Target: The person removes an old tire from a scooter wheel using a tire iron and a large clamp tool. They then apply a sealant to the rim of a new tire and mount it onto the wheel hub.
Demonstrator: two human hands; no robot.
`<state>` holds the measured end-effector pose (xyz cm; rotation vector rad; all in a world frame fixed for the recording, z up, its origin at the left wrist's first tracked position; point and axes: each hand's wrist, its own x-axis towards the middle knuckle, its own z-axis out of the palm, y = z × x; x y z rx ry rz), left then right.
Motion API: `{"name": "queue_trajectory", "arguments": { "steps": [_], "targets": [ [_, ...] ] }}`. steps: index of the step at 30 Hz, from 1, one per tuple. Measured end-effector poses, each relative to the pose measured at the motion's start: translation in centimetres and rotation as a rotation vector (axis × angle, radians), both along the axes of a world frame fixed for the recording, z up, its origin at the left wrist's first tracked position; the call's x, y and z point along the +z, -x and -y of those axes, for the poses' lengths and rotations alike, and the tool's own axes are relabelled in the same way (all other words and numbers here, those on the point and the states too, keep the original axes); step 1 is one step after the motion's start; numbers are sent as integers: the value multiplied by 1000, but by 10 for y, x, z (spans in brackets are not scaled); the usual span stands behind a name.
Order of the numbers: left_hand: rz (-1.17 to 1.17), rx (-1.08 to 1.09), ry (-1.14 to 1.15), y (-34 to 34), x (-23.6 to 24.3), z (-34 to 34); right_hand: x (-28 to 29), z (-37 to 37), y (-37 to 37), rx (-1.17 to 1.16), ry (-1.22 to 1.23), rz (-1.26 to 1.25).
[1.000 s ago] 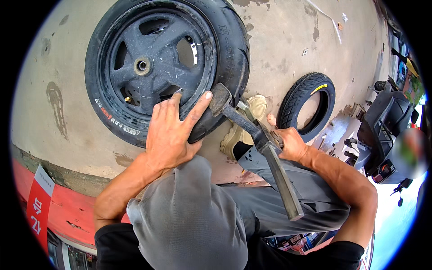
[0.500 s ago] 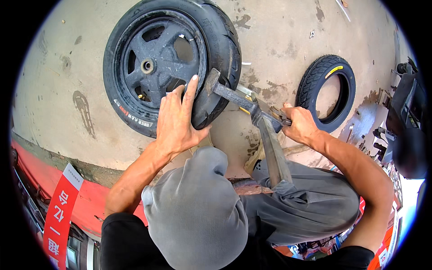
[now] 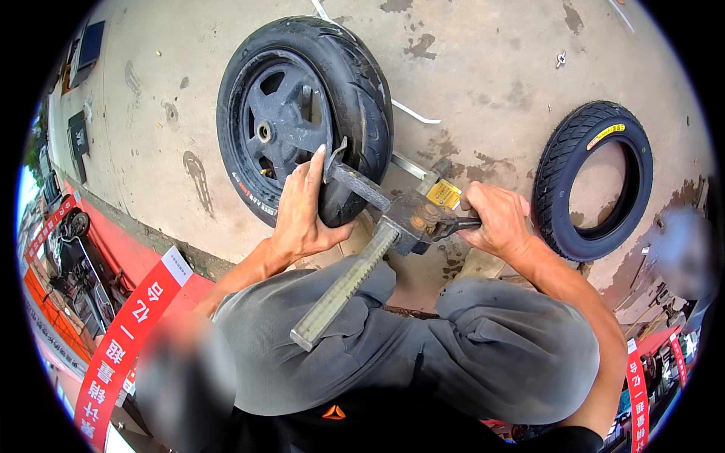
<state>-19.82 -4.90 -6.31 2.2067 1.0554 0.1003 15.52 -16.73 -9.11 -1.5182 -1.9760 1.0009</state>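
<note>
My left hand (image 3: 300, 215) grips the lower edge of the black motorcycle tire (image 3: 361, 113) on a dark spoked rim (image 3: 281, 113), fingertips beside a metal tool's flat jaw. That tool (image 3: 411, 219) has a rusty clamp head, a dark arm reaching to the tire and a long notched bar (image 3: 340, 291) lying over my grey-trousered legs. My right hand (image 3: 495, 219) is closed on its black handle, near a yellow label (image 3: 444, 192). The wheel leans, showing its tread. Part of its far side is hidden by the tool and my left hand.
A loose tire (image 3: 627, 208) with a yellow sticker lies at the right. White strips (image 3: 415, 113) and a small metal piece (image 3: 560, 60) lie on the concrete (image 3: 483, 60). A red banner (image 3: 132, 325) and parked scooters (image 3: 79, 253) are at the left.
The wheel tilts, showing more tread. The tool has turned, bringing its notched bar and yellow label into sight. The view has shifted, so floor objects sit farther right in the picture.
</note>
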Motion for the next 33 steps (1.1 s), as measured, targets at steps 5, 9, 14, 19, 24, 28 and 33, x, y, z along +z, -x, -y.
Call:
{"name": "queue_trajectory", "arguments": {
  "steps": [5,9,14,19,24,28,33],
  "targets": [
    [46,-22,-66,8,-5,6,-31,-7,9,18,-217,-163],
    [-15,-38,-64,6,-4,0,-39,-13,15,-17,-125,-132],
    [-46,-21,-23,4,-4,2,2,6,5,-18,144,60],
    [-117,0,9,7,6,2,103,12,-10,98,311,313],
    [-67,-15,212,-11,-4,-7,83,17,-15,-2,345,297],
    [87,293,632,3,10,-2,63,21,-16,-14,236,-62],
    [22,332,781,-19,22,-29,51,30,-20,-25,175,-262]
  ]
}}
